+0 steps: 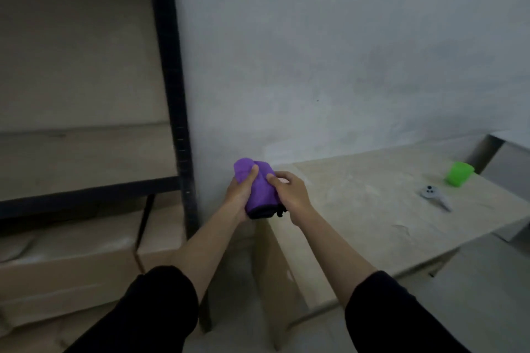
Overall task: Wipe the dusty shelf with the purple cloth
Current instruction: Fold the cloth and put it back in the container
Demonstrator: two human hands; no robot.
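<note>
Head view, single frame, dim and slightly soft.

Purple cloth [259,188]: bright violet, bunched into a thick roll, standing roughly upright between both hands. The top end bulges into a rounded lump. The bottom end shows a dark, near-black edge, with a small dark bit sticking out to the right. Fabric texture is too blurred to read. It is held in the air, touching no surface, just right of the rack's black upright post [172,94] and over the near left corner of the worktop [372,209].

Left hand [239,195]: grip clenched on the cloth's left side, thumb lying across the upper front, fingers hidden behind.

Right hand [295,195]: grip also grasping the cloth, thumb pressed on its right side, fingers curled round the lower part.

Both forearms are bare, with black sleeves [160,309] pushed up near the elbows.

Shelf [86,157]: tan board in a black metal frame, at left, apart from the cloth. Its surface looks dull, and dust can't be judged at this quality. Another tan board sits above it.

Cardboard boxes [71,266] lie under the shelf.

On the worktop, pale and smeared, a green cup [459,174] stands at the far right. A grey controller [433,195] lies near it, not touching. A grey-white wall [344,51] is behind.
</note>
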